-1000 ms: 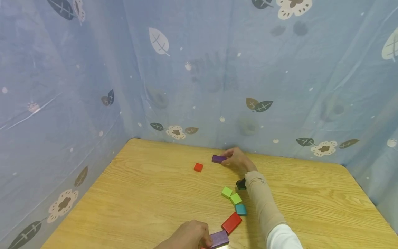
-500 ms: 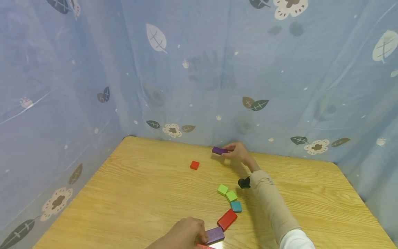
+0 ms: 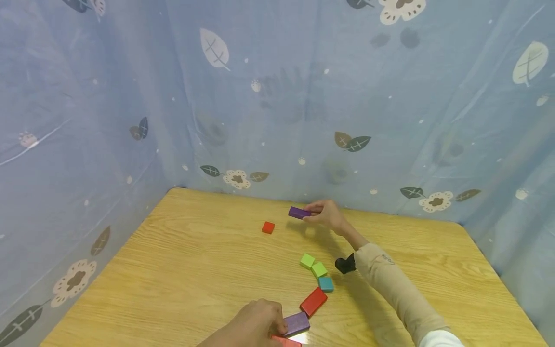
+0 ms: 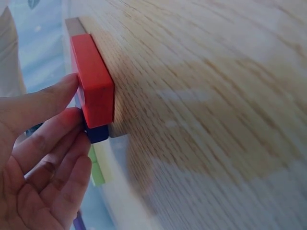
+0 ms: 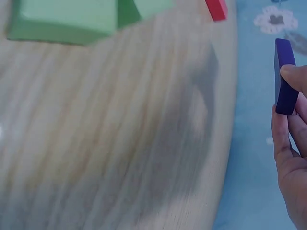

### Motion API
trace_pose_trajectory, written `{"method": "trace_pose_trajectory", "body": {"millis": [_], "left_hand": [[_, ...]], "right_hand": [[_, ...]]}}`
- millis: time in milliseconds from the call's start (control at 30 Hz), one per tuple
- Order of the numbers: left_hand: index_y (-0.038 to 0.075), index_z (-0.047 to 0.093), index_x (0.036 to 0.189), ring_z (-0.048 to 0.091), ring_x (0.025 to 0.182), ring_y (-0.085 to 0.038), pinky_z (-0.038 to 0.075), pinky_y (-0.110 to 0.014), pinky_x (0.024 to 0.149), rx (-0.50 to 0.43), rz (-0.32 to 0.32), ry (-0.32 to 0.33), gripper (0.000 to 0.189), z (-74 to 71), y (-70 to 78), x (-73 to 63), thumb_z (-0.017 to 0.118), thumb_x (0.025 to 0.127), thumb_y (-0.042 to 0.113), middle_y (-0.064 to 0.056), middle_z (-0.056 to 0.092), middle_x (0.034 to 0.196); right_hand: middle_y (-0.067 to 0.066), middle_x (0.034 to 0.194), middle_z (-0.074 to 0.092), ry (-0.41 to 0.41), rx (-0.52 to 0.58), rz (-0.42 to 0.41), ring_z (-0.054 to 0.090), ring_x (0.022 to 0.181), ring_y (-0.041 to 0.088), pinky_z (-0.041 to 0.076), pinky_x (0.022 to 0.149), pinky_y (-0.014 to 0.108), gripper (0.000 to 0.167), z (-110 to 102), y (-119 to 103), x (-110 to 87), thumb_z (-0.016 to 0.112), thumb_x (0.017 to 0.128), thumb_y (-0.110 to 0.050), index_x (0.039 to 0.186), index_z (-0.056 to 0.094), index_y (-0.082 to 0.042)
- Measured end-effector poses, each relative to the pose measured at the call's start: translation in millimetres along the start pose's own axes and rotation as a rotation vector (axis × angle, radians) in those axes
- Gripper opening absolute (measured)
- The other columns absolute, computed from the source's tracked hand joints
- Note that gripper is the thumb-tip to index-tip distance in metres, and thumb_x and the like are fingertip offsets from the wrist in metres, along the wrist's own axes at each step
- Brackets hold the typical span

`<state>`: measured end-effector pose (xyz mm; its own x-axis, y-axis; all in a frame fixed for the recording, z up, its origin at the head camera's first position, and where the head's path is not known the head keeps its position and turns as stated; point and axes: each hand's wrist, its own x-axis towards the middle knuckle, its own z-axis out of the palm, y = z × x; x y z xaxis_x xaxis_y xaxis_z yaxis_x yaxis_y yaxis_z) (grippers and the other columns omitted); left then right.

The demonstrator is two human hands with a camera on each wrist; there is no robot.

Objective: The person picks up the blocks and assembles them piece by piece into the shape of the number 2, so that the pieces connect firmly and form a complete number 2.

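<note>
My right hand [image 3: 328,215] pinches a purple block [image 3: 298,212] above the far part of the table, its shadow below. In the right wrist view, thumb and fingers grip this block [image 5: 287,99] by its sides. At the near edge of the head view, my left hand [image 3: 259,322] is at a red block [image 3: 288,342] that meets another purple block [image 3: 297,324]. In the left wrist view the thumb and index fingertip touch the red block [image 4: 97,86], with a dark blue-looking block end [image 4: 97,134] beyond. A curved row continues with a red block [image 3: 314,301], teal block [image 3: 326,284] and two green blocks [image 3: 319,270].
A small red block [image 3: 268,227] lies alone toward the back of the wooden table [image 3: 195,270]. A black object [image 3: 345,264] shows beside the right sleeve [image 3: 390,284]. Patterned blue curtain [image 3: 260,96] hangs along the table's back and sides.
The right hand has lifted the purple block off the far tabletop and drawn it slightly toward the left. My left hand stays at the near blocks while the head view shifts a little.
</note>
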<state>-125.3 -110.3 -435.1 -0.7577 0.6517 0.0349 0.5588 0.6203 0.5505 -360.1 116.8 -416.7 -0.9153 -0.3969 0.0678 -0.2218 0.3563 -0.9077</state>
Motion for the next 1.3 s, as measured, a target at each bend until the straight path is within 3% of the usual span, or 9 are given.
{"method": "trace_pose_trajectory", "body": {"millis": [267,533,767,933,1133,1300], "left_hand": [[0.012,0.077,0.086,0.051,0.066,0.009,0.040,-0.009,0.056,-0.017,0.013,0.015,0.019,-0.4,0.4,-0.6,0.085,0.071,0.020,0.016,0.063,0.080],[0.013,0.077,0.084,0.053,0.070,0.007,0.043,-0.012,0.059,-0.016,-0.016,-0.006,0.020,-0.4,1.7,-0.4,0.085,0.071,0.025,0.016,0.062,0.081],[0.012,0.077,0.084,0.051,0.067,0.006,0.042,-0.013,0.058,-0.014,-0.044,-0.037,0.023,-0.8,3.0,0.9,0.083,0.073,0.030,0.017,0.061,0.080],[0.012,0.077,0.084,0.052,0.068,0.007,0.042,-0.013,0.059,-0.019,-0.030,-0.035,0.024,-0.9,1.7,0.9,0.082,0.074,0.033,0.017,0.062,0.080],[0.012,0.077,0.086,0.052,0.068,0.008,0.041,-0.010,0.058,-0.018,-0.004,-0.003,0.021,1.1,0.8,0.7,0.084,0.071,0.025,0.015,0.063,0.081],[0.012,0.077,0.086,0.051,0.063,0.008,0.042,-0.011,0.055,-0.042,-0.039,-0.009,0.021,1.7,2.3,0.8,0.085,0.070,0.022,0.015,0.063,0.079]], "right_hand": [[0.022,0.108,0.067,-0.006,-0.054,-0.039,0.065,0.100,0.033,0.053,0.083,0.033,0.033,7.3,-5.3,-9.9,0.079,0.077,-0.006,0.106,0.069,0.007],[0.022,0.102,0.069,-0.037,-0.046,-0.086,0.066,0.097,0.035,0.053,0.081,0.034,0.032,15.0,-12.1,-19.0,0.080,0.075,-0.005,0.103,0.070,0.008],[0.016,0.095,0.072,-0.067,-0.039,-0.184,0.070,0.088,0.026,0.055,0.075,0.030,0.028,17.5,-11.1,-26.4,0.081,0.075,-0.009,0.098,0.072,0.004],[0.017,0.100,0.071,-0.092,-0.037,-0.153,0.069,0.092,0.027,0.054,0.079,0.031,0.027,20.7,-10.5,-28.5,0.080,0.075,-0.006,0.100,0.072,0.003],[0.019,0.100,0.070,-0.123,-0.058,-0.171,0.068,0.092,0.031,0.054,0.079,0.032,0.027,25.7,-13.3,-33.1,0.078,0.077,-0.003,0.100,0.071,0.006],[0.018,0.098,0.070,-0.141,-0.071,-0.180,0.069,0.089,0.030,0.054,0.078,0.032,0.026,30.5,-14.4,-36.1,0.079,0.077,-0.004,0.100,0.071,0.005]]}}
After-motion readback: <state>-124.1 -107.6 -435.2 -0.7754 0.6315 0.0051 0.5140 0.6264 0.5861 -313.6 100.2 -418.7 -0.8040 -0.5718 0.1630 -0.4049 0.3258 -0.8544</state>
